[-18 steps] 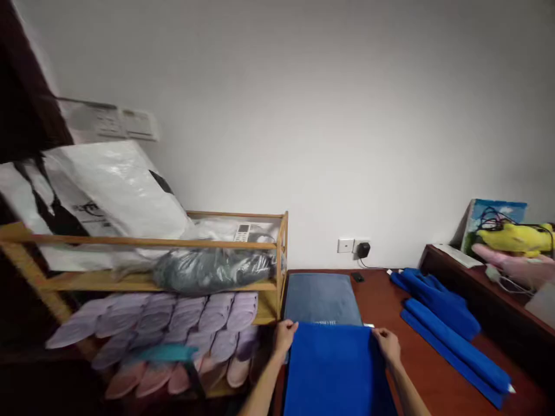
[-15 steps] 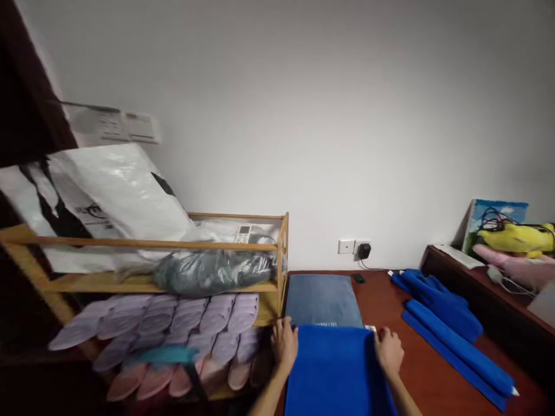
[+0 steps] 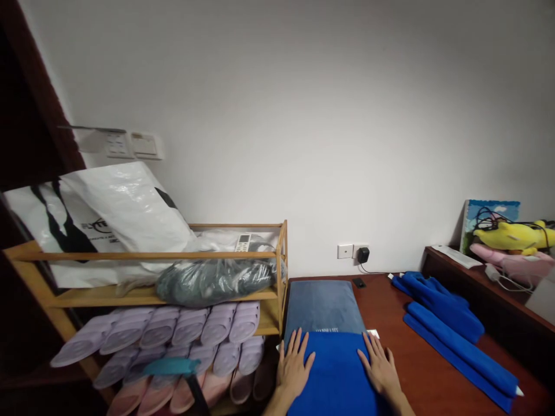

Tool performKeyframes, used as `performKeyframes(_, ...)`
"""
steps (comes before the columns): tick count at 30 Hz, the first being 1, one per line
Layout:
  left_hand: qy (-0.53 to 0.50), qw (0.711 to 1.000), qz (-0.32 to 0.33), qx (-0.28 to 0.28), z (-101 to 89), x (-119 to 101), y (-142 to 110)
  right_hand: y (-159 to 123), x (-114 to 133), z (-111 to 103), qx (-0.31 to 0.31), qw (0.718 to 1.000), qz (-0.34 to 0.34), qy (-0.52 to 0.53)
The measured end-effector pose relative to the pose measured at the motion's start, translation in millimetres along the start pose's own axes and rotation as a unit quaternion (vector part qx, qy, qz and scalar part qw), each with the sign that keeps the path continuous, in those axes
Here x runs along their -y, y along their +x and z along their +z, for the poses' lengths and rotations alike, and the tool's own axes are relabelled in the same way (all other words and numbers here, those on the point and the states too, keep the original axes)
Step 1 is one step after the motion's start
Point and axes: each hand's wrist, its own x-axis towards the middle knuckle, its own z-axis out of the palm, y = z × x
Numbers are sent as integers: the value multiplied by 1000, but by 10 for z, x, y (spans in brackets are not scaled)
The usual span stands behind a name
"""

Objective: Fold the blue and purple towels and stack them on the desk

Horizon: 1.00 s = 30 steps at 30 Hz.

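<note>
A bright blue cloth (image 3: 332, 375) lies spread over the near part of a folded grey-blue cloth (image 3: 323, 303), which has pale lettering beside the blue edge. My left hand (image 3: 295, 367) rests flat on the blue cloth's left side with its fingers stretched out. On the right side, my right hand (image 3: 380, 367) also lies flat, fingers spread, and a white tag (image 3: 373, 334) peeks out just beyond its fingertips. Neither hand grips anything. The cloth's near end runs out of view at the bottom.
Right of the hands, a rolled blue cloth (image 3: 463, 352) and a crumpled blue cloth (image 3: 440, 300) lie on the red-brown table (image 3: 416, 367). A wooden rack (image 3: 165, 256) with slippers, a white bag (image 3: 125, 208) and a remote (image 3: 243, 242) stands left. A black plug (image 3: 363, 254) sits in the wall socket.
Both hands have shifted inward from the blue cloth's side edges and now lie flat on top, fingers stretched out. The view has tilted slightly upward.
</note>
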Motion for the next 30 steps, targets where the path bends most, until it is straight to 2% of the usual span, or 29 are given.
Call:
performKeyframes(2,16,1000,-2,-9,-15,-101,-78,-89,87,-9,-28,999,4,-32)
performKeyframes(5,23,997,48,-63,160,-293,-326,-339,348,45,-61,997,-20,-31)
performKeyframes(6,18,994,77,-75,253,-330,-427,-436,419,75,-53,998,-35,-19)
performKeyframes(9,12,994,92,-61,497,-336,-688,-680,517,141,-11,998,-55,9)
performKeyframes(11,6,995,90,-52,542,-310,-785,-764,516,130,-2,999,-49,14)
performKeyframes(18,-40,997,65,-7,256,-388,-861,-804,523,-7,8,999,-52,4)
performKeyframes(23,-46,997,54,8,249,-398,-876,-803,516,39,-7,998,-58,-1)
performKeyframes(26,-36,998,53,18,199,-430,-855,-790,521,-5,-16,998,-60,-3)
performKeyframes(30,-28,999,45,-9,-12,-560,-912,-876,568,-192,-6,995,-94,-15)
